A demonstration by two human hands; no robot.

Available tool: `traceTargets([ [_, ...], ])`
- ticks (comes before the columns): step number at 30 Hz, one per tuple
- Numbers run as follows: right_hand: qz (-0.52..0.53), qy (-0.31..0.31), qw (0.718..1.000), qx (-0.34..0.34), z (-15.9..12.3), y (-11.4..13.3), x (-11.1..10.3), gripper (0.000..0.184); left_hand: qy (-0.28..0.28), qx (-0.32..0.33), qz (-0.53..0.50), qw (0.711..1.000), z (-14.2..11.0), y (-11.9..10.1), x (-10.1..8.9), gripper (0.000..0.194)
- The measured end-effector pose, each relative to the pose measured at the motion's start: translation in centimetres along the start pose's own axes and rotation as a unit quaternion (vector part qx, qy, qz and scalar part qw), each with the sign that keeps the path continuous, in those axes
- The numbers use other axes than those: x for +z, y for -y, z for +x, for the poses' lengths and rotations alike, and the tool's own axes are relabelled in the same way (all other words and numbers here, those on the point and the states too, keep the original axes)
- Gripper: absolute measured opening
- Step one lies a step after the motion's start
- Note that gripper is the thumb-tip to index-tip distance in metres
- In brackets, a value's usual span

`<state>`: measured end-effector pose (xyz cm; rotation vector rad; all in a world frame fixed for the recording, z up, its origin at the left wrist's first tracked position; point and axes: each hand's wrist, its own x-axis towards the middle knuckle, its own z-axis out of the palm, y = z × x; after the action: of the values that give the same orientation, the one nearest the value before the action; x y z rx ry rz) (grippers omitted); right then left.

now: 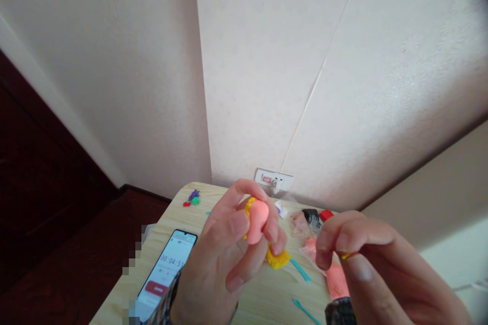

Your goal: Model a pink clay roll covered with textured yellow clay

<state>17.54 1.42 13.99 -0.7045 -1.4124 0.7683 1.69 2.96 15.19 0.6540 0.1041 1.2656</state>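
My left hand [229, 244] is closed around a rounded lump of pink modelling clay [258, 221], held above the table. A bumpy strip of yellow clay [249, 206] runs along the lump's left edge, partly covered by my thumb. To the right, the thumb and fingers of my right hand [366, 254] pinch a tiny bit of yellow clay [346, 256], apart from the pink lump. Beyond my left fingertips is a larger yellow clay piece [279, 259]; whether those fingers touch it, I cannot tell.
A phone [168, 269] showing a timer lies at the left of the wooden table [217, 190]. Small purple, green and red clay pieces [194, 197] sit at the far left corner. Teal tools [301, 270] and bagged clay [312, 218] lie to the right. A wall socket [273, 179] holds a plug.
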Motion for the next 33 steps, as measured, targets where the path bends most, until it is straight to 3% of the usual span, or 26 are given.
traceTargets([
  [7,0.129,0.018,0.988,0.088,0.3,-0.1,-0.5,0.008,-0.013,-0.016,0.005,1.0,0.3,-0.2,0.0,0.01],
  [15,0.173,0.019,0.978,0.113,1.0,-0.8,-0.7,0.013,0.003,-0.022,0.012,1.0,0.4,-0.2,0.0,0.011],
  [19,0.16,0.005,0.981,0.112,1.2,-0.8,-0.5,0.014,0.009,-0.015,0.014,1.0,0.4,0.0,0.0,0.012],
  [24,0.142,0.036,0.983,0.109,1.1,-0.9,-1.1,0.009,0.008,-0.014,0.012,1.0,0.5,0.3,0.1,0.01],
  [33,0.183,0.055,0.978,0.088,1.0,-1.1,-0.6,0.024,0.008,-0.019,0.017,1.0,0.6,0.5,0.0,0.01],
])
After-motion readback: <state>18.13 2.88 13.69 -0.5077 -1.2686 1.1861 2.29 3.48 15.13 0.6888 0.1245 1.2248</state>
